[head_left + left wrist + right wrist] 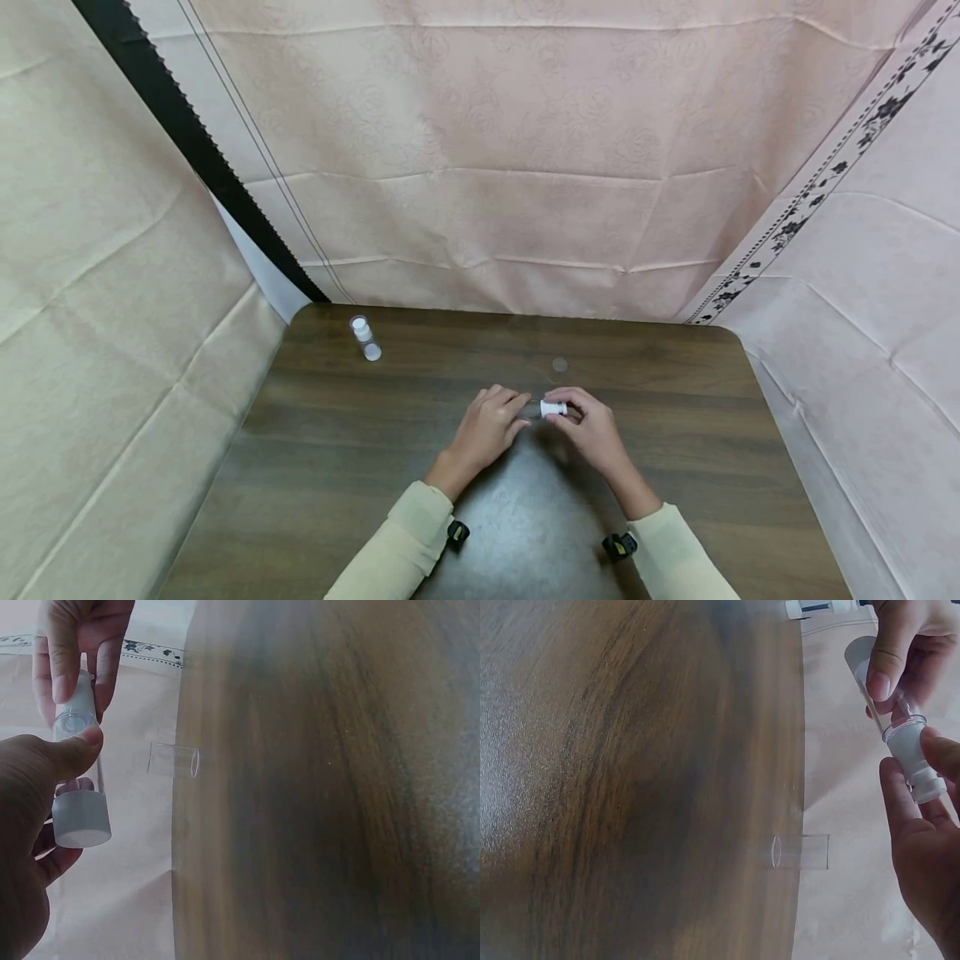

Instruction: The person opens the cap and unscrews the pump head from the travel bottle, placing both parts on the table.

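Over the table, both hands hold one small clear bottle. My left hand (pixel 487 427) grips its transparent body, thumb along the side, as the left wrist view shows. A pale base (pixel 82 819) sticks out past those fingers. On the other end, my right hand (pixel 594 431) pinches the white pump top (pixel 907 748) between thumb and fingers. The pump top sits at the mouth of the bottle body (pixel 93 769), in line with it. Just beyond the hands, a clear cylindrical cap (pixel 801 852) stands on the table.
A second small bottle with white parts (pixel 365 337) is near the table's far left corner. The brown wooden table (pixel 322 467) has rounded far corners. Pale cloth (pixel 525 167) hangs behind it and at both sides.
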The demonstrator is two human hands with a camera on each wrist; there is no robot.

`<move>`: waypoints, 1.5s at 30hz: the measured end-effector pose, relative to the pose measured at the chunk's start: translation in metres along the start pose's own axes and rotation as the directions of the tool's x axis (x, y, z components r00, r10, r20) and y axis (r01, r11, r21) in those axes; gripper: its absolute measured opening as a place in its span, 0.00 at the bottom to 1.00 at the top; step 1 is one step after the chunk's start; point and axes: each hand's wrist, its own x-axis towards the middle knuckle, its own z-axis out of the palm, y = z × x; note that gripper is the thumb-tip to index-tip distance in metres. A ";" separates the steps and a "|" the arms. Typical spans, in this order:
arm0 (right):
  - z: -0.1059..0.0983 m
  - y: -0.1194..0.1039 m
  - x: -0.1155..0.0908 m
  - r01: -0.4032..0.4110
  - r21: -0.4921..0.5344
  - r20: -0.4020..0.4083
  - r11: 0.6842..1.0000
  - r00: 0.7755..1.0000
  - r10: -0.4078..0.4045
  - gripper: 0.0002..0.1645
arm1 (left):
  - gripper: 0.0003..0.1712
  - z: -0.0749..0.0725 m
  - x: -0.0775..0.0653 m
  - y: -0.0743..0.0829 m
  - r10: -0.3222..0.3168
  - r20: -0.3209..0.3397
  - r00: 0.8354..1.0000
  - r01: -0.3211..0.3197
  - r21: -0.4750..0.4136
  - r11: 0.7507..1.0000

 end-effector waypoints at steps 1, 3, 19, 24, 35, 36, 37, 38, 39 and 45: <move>-0.001 -0.005 0.000 -0.001 0.004 0.011 1.000 1.000 0.001 0.14 | 0.24 0.000 0.000 0.000 0.001 -0.004 1.000 -0.001 -0.001 1.000; -0.004 -0.015 -0.001 -0.006 0.007 0.032 1.000 0.999 0.006 0.15 | 0.25 0.000 0.000 -0.001 0.004 -0.011 1.000 -0.004 0.000 1.000; 0.000 0.010 0.006 -0.127 -0.117 -0.033 0.985 0.992 0.124 0.11 | 0.24 0.002 0.001 0.000 0.041 0.004 0.999 -0.041 0.111 0.993; -0.001 0.010 0.006 -0.132 -0.103 -0.007 0.986 0.991 0.132 0.08 | 0.24 0.000 0.003 0.001 0.040 -0.005 0.999 -0.039 0.093 0.995; -0.004 0.008 0.001 -0.039 0.118 0.022 0.992 0.999 0.036 0.15 | 0.24 0.002 0.003 0.002 -0.019 -0.008 1.000 0.019 0.005 1.000; -0.003 0.008 0.001 -0.026 0.135 0.026 0.990 0.999 0.023 0.16 | 0.24 0.003 0.003 0.002 -0.023 -0.011 1.000 0.023 -0.003 1.000; -0.003 0.009 0.000 -0.017 0.151 0.031 0.988 0.999 0.013 0.18 | 0.24 0.003 0.003 0.002 -0.028 -0.012 1.000 0.028 -0.012 1.000; -0.002 0.009 0.000 -0.012 0.164 0.036 0.986 0.999 0.006 0.19 | 0.24 0.003 0.003 0.002 -0.032 -0.014 0.999 0.032 -0.018 0.999; -0.002 0.009 -0.001 -0.011 0.178 0.044 0.984 0.999 0.003 0.21 | 0.24 0.004 0.002 0.002 -0.034 -0.018 0.999 0.034 -0.020 0.999; -0.002 0.009 0.000 -0.037 0.184 0.041 0.982 0.999 0.030 0.25 | 0.24 0.003 0.002 0.002 -0.039 -0.015 0.999 0.039 -0.015 0.999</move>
